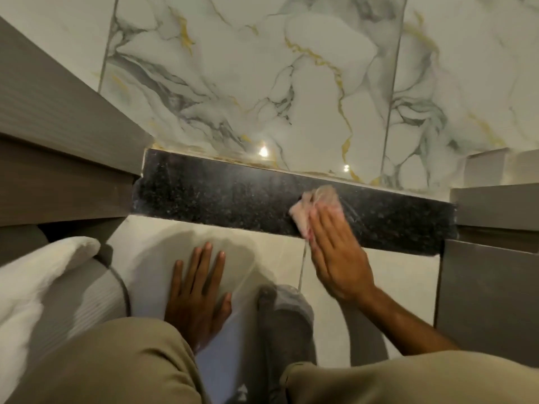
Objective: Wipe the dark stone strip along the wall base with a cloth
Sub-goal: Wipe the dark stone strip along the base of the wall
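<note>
A marble wall (262, 83) with grey and gold veins fills the view from ten to two o'clock, with two light spots (263, 152) glinting low on it. Brown panelling (58, 158) runs along nine o'clock. White bedding (38, 287) bulges at eight o'clock. A grey cabinet (490, 281) stands at three to four o'clock. Pale floor tile (163, 240) lies at centre. A grey sock (288, 316) sits at six o'clock, between khaki trouser legs (116, 365).

L grip (196, 290): flat, fingers straight, palm down | R grip (335, 258): arm extended fwd, fingers straight, pressing
</note>
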